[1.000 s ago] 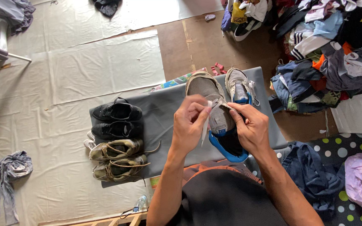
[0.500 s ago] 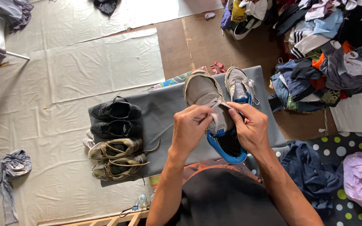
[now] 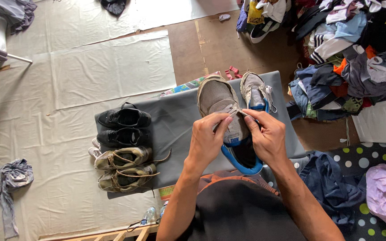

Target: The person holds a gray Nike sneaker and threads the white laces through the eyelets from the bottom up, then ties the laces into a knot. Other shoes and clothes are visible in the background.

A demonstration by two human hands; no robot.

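A worn grey sneaker (image 3: 217, 96) with a blue inner lining lies toe-away on a grey padded board (image 3: 170, 122). My left hand (image 3: 207, 140) pinches the white lace over the shoe's tongue from the left. On the right side of the tongue, my right hand (image 3: 268, 136) grips the lace and the shoe's collar. The matching grey sneaker (image 3: 253, 91) sits just right of it at the board's far corner.
A pair of black shoes (image 3: 123, 127) and a pair of olive laced shoes (image 3: 123, 167) line the board's left end. A large heap of clothes (image 3: 349, 49) fills the upper right. Pale sheets (image 3: 90, 67) cover the floor at left, with a grey rag (image 3: 5, 187) and a plastic bottle (image 3: 150, 215).
My left hand has moved down and right onto the shoe's tongue, bringing the loose lace end in; the lace no longer hangs from the fingers. My right hand has barely shifted.
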